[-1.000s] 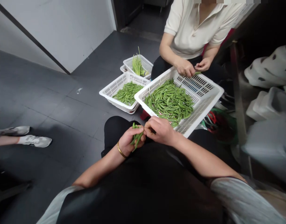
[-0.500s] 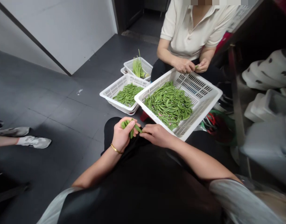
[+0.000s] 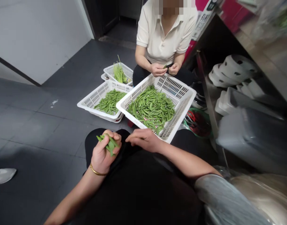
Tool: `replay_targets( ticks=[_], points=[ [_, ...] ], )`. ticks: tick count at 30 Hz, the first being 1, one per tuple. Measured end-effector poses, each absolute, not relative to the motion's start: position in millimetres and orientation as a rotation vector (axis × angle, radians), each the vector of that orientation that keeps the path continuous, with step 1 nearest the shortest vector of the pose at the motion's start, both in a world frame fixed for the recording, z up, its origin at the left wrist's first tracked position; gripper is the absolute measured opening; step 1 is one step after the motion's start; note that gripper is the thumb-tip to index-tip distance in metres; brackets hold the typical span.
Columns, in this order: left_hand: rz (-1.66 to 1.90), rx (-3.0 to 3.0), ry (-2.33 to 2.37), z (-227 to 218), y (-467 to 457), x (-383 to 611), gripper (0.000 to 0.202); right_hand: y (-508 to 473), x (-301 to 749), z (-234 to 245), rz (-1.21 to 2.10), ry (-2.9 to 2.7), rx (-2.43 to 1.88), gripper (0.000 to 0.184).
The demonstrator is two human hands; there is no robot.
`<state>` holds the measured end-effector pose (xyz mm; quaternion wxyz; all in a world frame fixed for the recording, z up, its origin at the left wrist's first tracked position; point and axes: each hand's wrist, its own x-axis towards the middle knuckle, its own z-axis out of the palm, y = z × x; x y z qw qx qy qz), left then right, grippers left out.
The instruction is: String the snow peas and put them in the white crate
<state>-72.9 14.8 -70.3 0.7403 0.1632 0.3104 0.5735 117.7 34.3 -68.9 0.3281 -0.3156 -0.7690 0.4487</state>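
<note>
My left hand (image 3: 103, 156), with a gold bangle at the wrist, is closed around several green snow pea pods (image 3: 111, 145) that stick out past the thumb. To its right, my right hand (image 3: 145, 139) is held apart, its fingertips drawn together in a pinch pointing left. Whatever is between those fingertips is too small to make out. Just beyond the right hand, a large white slotted basket (image 3: 175, 86) holds a heap of snow peas (image 3: 152, 106). Another white basket (image 3: 94, 111) to its left holds more pods (image 3: 110, 101).
Facing me sits a co-worker (image 3: 165, 37) in a cream shirt, holding a pod over the large basket's far edge. Garlic-shoot-like green stalks (image 3: 119, 73) lie in a back basket. Grey bins (image 3: 248, 134) stand at right, and a shoe (image 3: 4, 176) shows at left.
My hands have drawn apart; the right fingers have left the pod they were touching at the left hand. The camera view has turned rightward. The co-worker's hands have shifted slightly apart.
</note>
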Motion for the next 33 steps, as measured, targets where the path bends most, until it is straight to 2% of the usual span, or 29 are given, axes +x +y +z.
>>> replay_targets(
  ticks=[3,4,6,8,10,13,20,26,30,33],
  points=[
    [1.160,0.265,0.704,-80,22,-85,0.012,53,136,-80,1.186,-2.455,-0.907,0.045],
    [1.122,0.249,0.742,-83,24,-88,0.011,64,144,-84,1.101,-2.572,-1.045,0.044],
    [1.052,0.239,0.811,-89,27,-90,0.021,91,160,-95,0.784,-2.735,-1.428,0.028],
    [1.006,0.256,0.805,-92,29,-86,0.026,120,171,-110,0.477,-2.815,-1.774,0.028],
    [0.982,0.287,0.728,-92,30,-80,0.020,145,176,-125,0.402,-2.850,-1.897,0.029],
    [0.920,0.350,0.660,-90,33,-77,0.012,165,181,-140,0.396,-2.898,-1.913,0.029],
    [0.845,0.374,0.755,-97,37,-77,0.021,161,198,-136,0.308,-2.883,-1.944,0.030],
    [0.829,0.459,0.714,-90,24,-68,0.021,156,193,-135,0.272,-2.883,-1.960,0.031],
    [0.850,0.509,0.764,-93,22,-79,0.017,139,185,-108,0.238,-2.896,-1.765,0.029],
    [0.851,0.554,0.914,-99,25,-77,0.025,107,167,-83,0.258,-2.910,-1.349,0.029]
  ],
)
